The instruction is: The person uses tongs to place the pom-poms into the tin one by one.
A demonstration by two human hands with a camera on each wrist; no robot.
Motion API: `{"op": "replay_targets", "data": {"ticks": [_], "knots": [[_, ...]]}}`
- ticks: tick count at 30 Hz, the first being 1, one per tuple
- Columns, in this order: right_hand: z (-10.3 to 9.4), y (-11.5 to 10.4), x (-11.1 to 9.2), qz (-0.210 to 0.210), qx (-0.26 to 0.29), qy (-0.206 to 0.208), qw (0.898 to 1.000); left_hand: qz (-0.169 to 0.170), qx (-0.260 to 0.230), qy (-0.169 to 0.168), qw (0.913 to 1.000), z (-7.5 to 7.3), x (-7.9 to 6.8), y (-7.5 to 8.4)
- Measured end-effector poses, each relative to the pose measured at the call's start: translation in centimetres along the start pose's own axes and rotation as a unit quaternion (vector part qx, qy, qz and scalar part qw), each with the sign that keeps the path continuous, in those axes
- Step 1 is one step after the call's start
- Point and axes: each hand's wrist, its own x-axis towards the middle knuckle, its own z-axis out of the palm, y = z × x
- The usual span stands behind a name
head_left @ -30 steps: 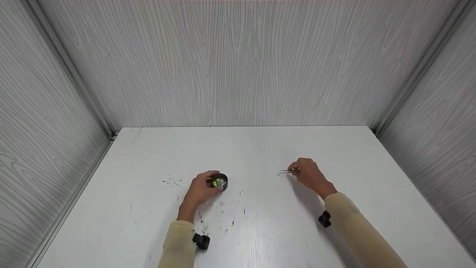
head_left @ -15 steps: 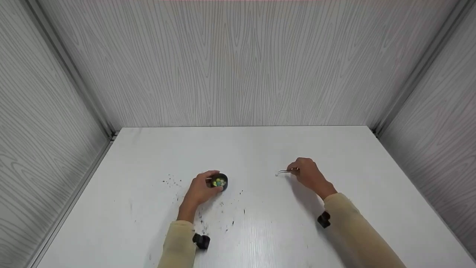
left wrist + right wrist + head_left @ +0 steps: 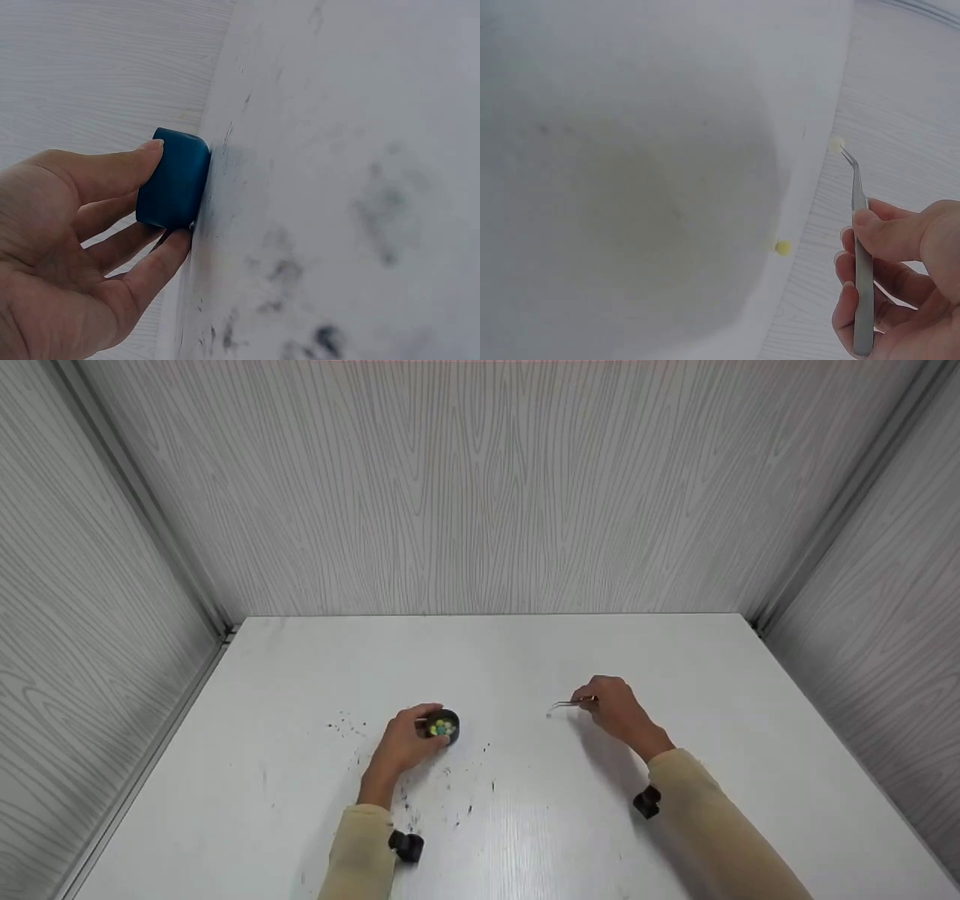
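Observation:
A small round cup [image 3: 174,180], blue-teal in the left wrist view and dark in the head view, stands on the white table. My left hand [image 3: 403,746] grips its side between thumb and fingers. Several yellow, green and pale beads [image 3: 441,727] lie inside it. Over to the right, my right hand [image 3: 619,711] pinches metal tweezers [image 3: 863,277] with a bent tip pointing left toward the cup. A small pale bead [image 3: 837,144] is at the tweezer tips, seemingly held above the table.
Near the right hand, a yellow bead [image 3: 782,247] lies on the table [image 3: 480,660]. Dark specks and smudges [image 3: 409,810] mark the surface around the left forearm. Wood-grain panels [image 3: 480,495] wall the back and both sides.
My right hand has shifted slightly to the left with the tweezers and the pale bead at their tips. The left hand and the cup have stayed where they were.

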Motion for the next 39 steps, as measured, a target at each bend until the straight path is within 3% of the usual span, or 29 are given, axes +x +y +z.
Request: {"op": "replay_targets", "data": {"ticks": [21,32,39], "knots": [[0.6,-2.3,1.0,-0.023,0.024,0.004,0.999,0.004,-0.008,0.0,1.0,0.0,0.0,-0.1],[1.9,-6.1,2.7,-0.039,0.045,-0.016,0.998,0.001,0.003,0.0,1.0,0.0,0.0,-0.1],[3.3,-8.9,3.7,-0.077,0.021,-0.022,0.997,0.006,-0.011,0.004,0.9999,0.2,0.0,-0.1]]}}
